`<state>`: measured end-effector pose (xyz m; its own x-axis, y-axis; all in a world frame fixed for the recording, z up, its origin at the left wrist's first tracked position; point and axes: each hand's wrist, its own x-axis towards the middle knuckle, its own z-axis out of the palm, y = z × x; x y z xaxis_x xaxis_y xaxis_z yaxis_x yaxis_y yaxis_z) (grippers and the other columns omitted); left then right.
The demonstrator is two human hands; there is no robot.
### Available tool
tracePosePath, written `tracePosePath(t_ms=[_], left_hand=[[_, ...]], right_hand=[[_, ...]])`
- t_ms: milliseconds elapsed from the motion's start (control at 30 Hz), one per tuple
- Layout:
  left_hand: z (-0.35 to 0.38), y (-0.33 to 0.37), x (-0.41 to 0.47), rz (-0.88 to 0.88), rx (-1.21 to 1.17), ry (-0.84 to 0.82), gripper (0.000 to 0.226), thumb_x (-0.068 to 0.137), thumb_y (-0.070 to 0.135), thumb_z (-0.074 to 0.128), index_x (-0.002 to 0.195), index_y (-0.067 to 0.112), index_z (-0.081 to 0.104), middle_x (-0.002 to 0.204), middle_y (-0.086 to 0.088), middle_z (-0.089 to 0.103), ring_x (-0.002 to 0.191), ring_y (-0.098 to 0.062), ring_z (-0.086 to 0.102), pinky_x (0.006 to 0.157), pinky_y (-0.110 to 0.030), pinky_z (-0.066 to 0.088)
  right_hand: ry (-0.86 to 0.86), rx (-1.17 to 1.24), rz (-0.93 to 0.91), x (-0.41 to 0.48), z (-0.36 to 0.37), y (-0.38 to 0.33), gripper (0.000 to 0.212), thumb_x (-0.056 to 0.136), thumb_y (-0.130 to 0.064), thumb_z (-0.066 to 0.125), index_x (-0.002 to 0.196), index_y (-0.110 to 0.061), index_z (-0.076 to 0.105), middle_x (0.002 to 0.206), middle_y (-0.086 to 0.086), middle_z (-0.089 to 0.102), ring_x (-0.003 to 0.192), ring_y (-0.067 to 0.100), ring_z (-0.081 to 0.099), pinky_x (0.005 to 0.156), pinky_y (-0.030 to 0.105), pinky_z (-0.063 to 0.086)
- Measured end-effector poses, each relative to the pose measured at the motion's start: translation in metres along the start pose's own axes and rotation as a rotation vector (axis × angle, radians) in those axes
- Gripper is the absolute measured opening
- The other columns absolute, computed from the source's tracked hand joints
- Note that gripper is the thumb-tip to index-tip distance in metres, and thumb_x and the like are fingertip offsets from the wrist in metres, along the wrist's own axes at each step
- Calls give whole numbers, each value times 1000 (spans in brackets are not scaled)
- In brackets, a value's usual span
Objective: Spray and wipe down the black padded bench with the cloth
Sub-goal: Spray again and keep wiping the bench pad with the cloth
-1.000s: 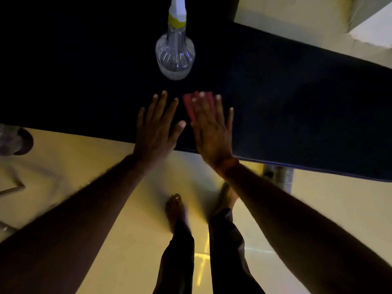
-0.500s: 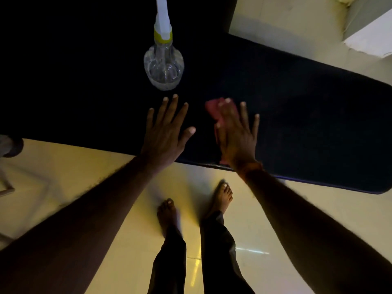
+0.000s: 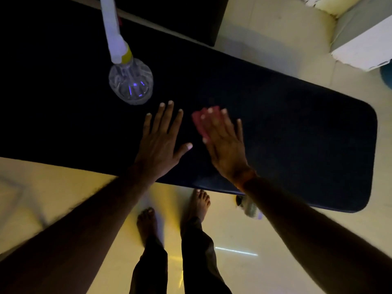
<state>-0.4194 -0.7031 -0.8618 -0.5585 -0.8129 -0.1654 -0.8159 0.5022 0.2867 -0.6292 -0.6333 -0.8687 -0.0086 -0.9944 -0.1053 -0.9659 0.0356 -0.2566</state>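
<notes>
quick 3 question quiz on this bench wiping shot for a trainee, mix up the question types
1. True or false: the spray bottle stands upright on the bench, untouched by either hand.
2. Which hand presses the cloth to the bench? A. left hand B. right hand C. both
3. Fill in: the left hand lies flat with fingers ____ on the pad.

Key
1. True. It stands beyond the left hand, apart from it.
2. B. The pink cloth shows under the right hand's fingers.
3. Spread. It holds nothing and seems to brace.
</notes>
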Motion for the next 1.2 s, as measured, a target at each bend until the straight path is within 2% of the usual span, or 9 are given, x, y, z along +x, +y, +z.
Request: tracePosePath(t_ms=[67, 200, 367, 533, 733, 867, 933, 1067, 1200], left_hand=[[-1, 8, 15, 26, -1, -24, 89, 97, 64, 46, 163, 12, 18, 172, -15, 5, 159, -32, 4, 126, -57, 8], [0, 18, 37, -47, -21, -15, 95, 94, 66, 49, 163, 13, 14, 172, -12, 5, 160, -30, 2, 125, -59, 6], [4, 25, 30, -119, -35, 43, 99, 91, 72, 42, 163, 8, 15, 172, -13, 9, 159, -29, 6, 125, -58, 9], [4, 23, 23, -189, -26, 57, 103, 90, 74, 46, 162, 8, 15, 172, -12, 9, 159, -29, 5, 125, -57, 10], [-1, 26, 24, -259, -31, 66, 102, 88, 74, 46, 161, 8, 21, 171, -12, 16, 158, -29, 12, 123, -60, 14], [-4, 24, 30, -282, -23, 43, 103, 86, 77, 39, 162, 10, 20, 171, -12, 14, 159, -29, 11, 123, -61, 14], [-4, 26, 34, -299, -35, 30, 104, 86, 79, 38, 163, 11, 16, 172, -11, 11, 159, -28, 7, 123, -61, 12], [-5, 27, 31, -311, -37, 10, 106, 85, 78, 40, 162, 10, 15, 171, -12, 10, 159, -29, 7, 123, -61, 13], [-6, 22, 14, -321, -22, 4, 105, 84, 78, 40, 162, 11, 19, 171, -12, 11, 158, -29, 9, 123, -60, 14]], right_hand=[[13, -71, -109, 7, -6, 35, 55, 111, -42, 28, 165, -30, 23, 174, -6, 16, 161, 26, 9, 125, 65, 13], [122, 89, 446, 50, -11, 47, 57, 110, -43, 28, 165, -30, 21, 174, -7, 14, 162, 29, 4, 126, 65, 7], [29, -25, -233, 62, -6, 35, 55, 111, -38, 37, 164, -27, 27, 172, -4, 22, 161, 28, 10, 125, 64, 12], [123, 55, 150, 148, -12, 26, 55, 111, -40, 28, 164, -26, 25, 173, -4, 18, 161, 33, 5, 127, 64, 5], [-16, -56, -433, 145, -16, 34, 55, 111, -40, 34, 164, -28, 27, 172, -3, 23, 160, 29, 14, 126, 64, 11], [43, 51, -4, 200, -24, 27, 56, 111, -39, 31, 165, -26, 24, 173, -2, 21, 160, 35, 9, 125, 67, 11], [46, 63, -54, 186, -16, -1, 57, 110, -33, 34, 165, -24, 24, 173, 2, 20, 161, 36, 7, 125, 66, 11], [-32, -50, -539, 173, -15, 16, 55, 110, -37, 35, 164, -27, 26, 172, -2, 23, 160, 31, 15, 127, 61, 13], [19, 55, -201, 173, -16, 4, 58, 109, -36, 36, 165, -29, 22, 173, -2, 20, 161, 33, 10, 124, 68, 12]])
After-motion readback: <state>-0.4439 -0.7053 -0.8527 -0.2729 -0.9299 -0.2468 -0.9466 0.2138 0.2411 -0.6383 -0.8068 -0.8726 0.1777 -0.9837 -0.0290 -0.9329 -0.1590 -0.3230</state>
